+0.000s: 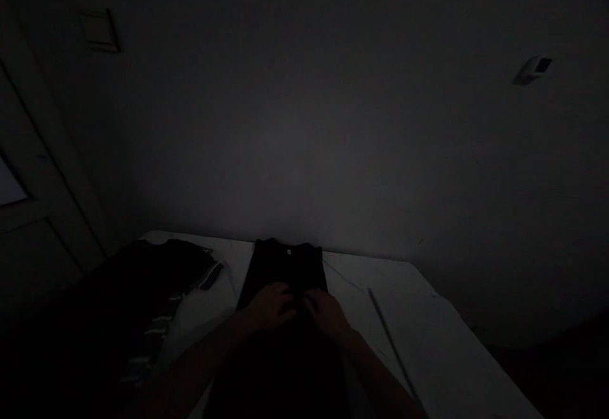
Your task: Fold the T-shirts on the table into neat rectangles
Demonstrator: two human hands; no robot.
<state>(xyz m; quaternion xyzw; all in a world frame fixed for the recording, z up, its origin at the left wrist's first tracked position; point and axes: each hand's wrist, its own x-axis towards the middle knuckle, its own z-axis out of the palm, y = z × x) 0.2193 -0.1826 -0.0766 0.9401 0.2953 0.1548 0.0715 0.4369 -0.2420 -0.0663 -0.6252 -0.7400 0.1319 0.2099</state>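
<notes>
- The only view comes from a camera worn on the person's head, above and behind the left hand [271, 308] and the right hand [326, 313].
- It faces forward and tilts down past both hands, so the forearms [190, 368] enter from the bottom edge.
- It looks at the hands from close by, placing them low in the middle of the frame, with the dark garment [280, 270] under and beyond them.
- The white table [428, 324] spreads beyond the hands and to their right.
- Well beyond the hands, the upper frame faces a plain wall [304, 120], while a door [42, 152] stands far to their left.
</notes>
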